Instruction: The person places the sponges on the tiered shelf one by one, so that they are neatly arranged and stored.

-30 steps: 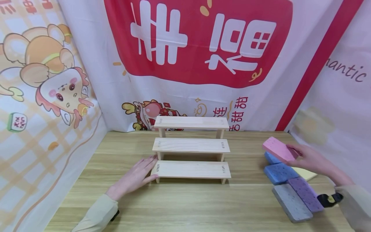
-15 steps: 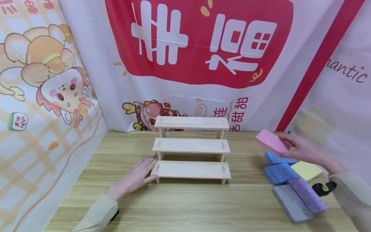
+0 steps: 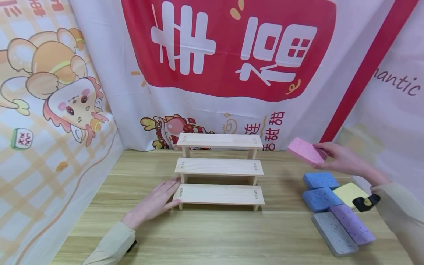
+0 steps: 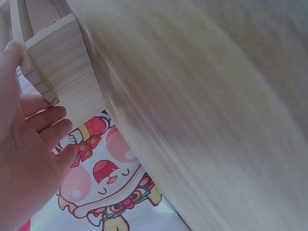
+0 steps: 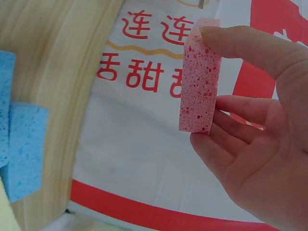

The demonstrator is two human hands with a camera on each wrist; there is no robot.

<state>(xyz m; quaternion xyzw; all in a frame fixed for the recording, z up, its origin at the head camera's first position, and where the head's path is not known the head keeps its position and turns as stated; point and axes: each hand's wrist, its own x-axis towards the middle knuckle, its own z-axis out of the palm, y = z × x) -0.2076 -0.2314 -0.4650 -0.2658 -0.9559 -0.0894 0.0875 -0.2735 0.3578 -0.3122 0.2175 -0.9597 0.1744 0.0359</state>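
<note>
A pink sponge (image 3: 307,151) is pinched by my right hand (image 3: 346,162), raised over the back right of the table. In the right wrist view the thumb presses one face of the sponge (image 5: 199,82) and the fingers meet its other side. My left hand (image 3: 154,202) rests at the left end of a three-tier wooden shelf (image 3: 218,194). Its fingers lie extended along the shelf's side, with the thumb at the front corner of the bottom tier. In the left wrist view the thumb and index finger touch the end of a shelf board (image 4: 36,77).
Below the right hand lie two blue sponges (image 3: 321,199), a yellow sponge (image 3: 349,193), a purple sponge (image 3: 352,224) and a grey sponge (image 3: 334,233). A printed cloth (image 3: 228,92) hangs behind the shelf, and more cloth lines both sides of the wooden table (image 3: 212,235).
The right hand has carried the pink sponge up, back and slightly left, away from the other sponges, uncovering more of the blue and yellow ones. The left hand and shelf stay put.
</note>
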